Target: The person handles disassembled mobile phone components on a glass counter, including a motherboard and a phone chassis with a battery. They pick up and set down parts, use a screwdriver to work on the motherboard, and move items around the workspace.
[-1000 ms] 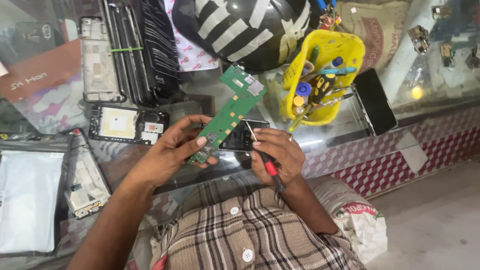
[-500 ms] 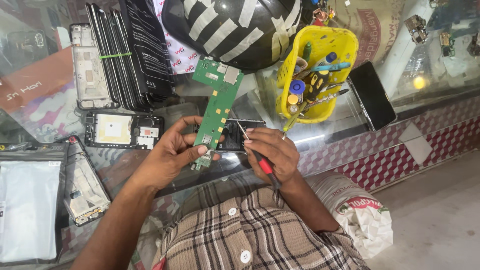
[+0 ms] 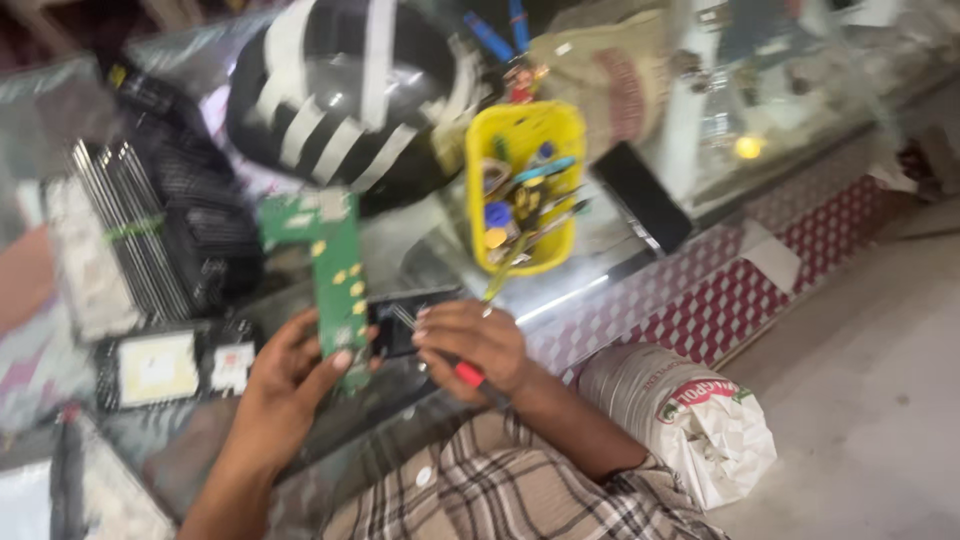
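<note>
My left hand (image 3: 290,385) holds a green T-shaped circuit board (image 3: 330,265) upright by its lower end, over the glass counter (image 3: 600,265). My right hand (image 3: 475,345) grips a screwdriver with a red handle (image 3: 470,376); its thin shaft points left toward a small dark phone part (image 3: 395,325) lying between the two hands. The picture is blurred by motion, so the tip's contact is unclear.
A yellow tub (image 3: 525,185) full of tools stands just behind my right hand. A black-and-white striped helmet (image 3: 340,100) sits behind the board. Phone frames and an opened phone (image 3: 170,365) lie at left, a dark phone (image 3: 640,195) at right. A white sack (image 3: 690,420) rests on the floor.
The circuit board has swung from tilted right to nearly upright in my left hand. The view has shifted right, and the picture has become blurred. My right hand keeps the screwdriver.
</note>
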